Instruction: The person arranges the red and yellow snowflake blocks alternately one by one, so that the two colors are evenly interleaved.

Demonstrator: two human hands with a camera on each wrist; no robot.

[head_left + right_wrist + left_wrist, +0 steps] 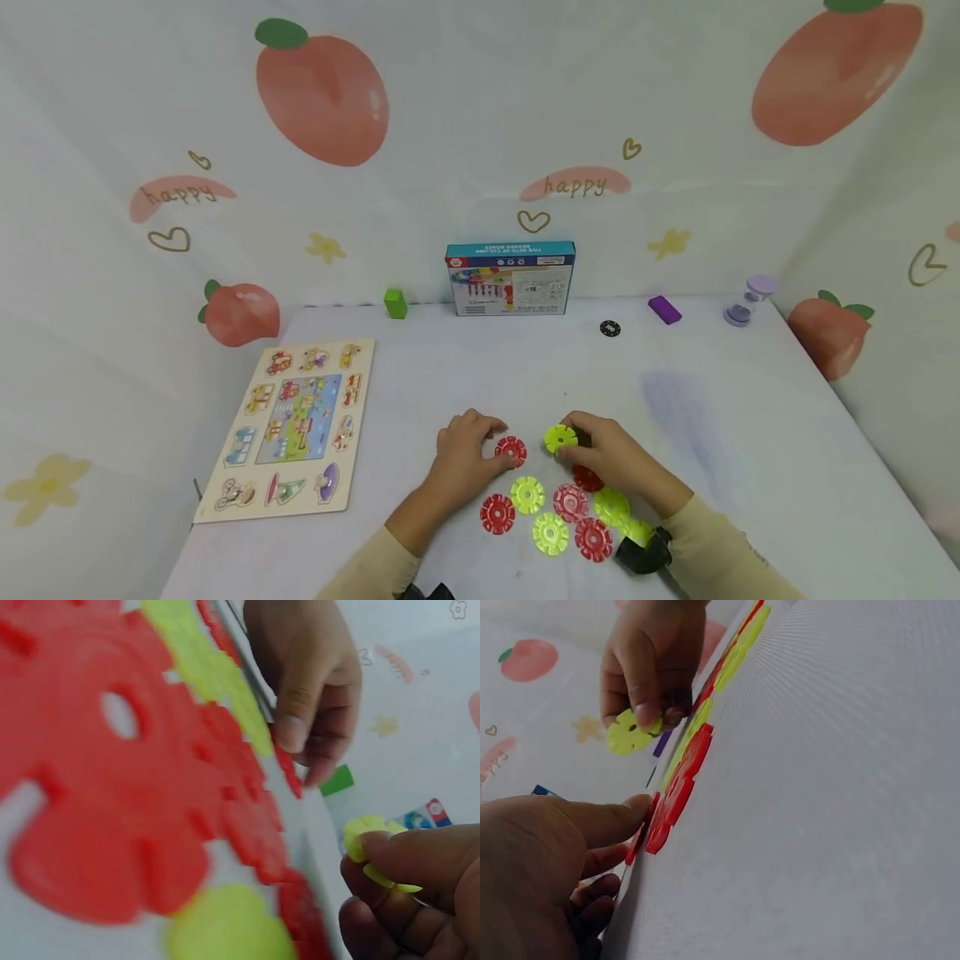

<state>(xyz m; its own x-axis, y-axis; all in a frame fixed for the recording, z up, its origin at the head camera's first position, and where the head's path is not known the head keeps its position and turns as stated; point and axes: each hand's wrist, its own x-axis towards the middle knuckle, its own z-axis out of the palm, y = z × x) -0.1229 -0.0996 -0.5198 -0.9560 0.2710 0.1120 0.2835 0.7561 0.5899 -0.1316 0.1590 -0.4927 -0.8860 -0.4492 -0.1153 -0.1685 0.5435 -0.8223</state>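
Observation:
My right hand (611,454) pinches a yellow-green notched flower-shaped disc (561,438) between thumb and fingers, held up on edge in the right wrist view. To its left, my left hand (467,457) has thumb and fingers about a red notched disc (511,451); in the left wrist view the thumb presses on this red disc (639,834) near the tabletop. Several more such discs lie flat close to both hands, among them a red disc (497,514), a yellow-green disc (527,495) and another yellow-green disc (551,533). A dark red disc (588,477) is partly hidden under my right hand.
On the left lies a wooden peg puzzle board (360,433). Along the back stand a green block (395,303), a toy box (512,279), and a lilac sand timer (750,301). A black round chip (610,328) and a purple block (664,310) lie nearby.

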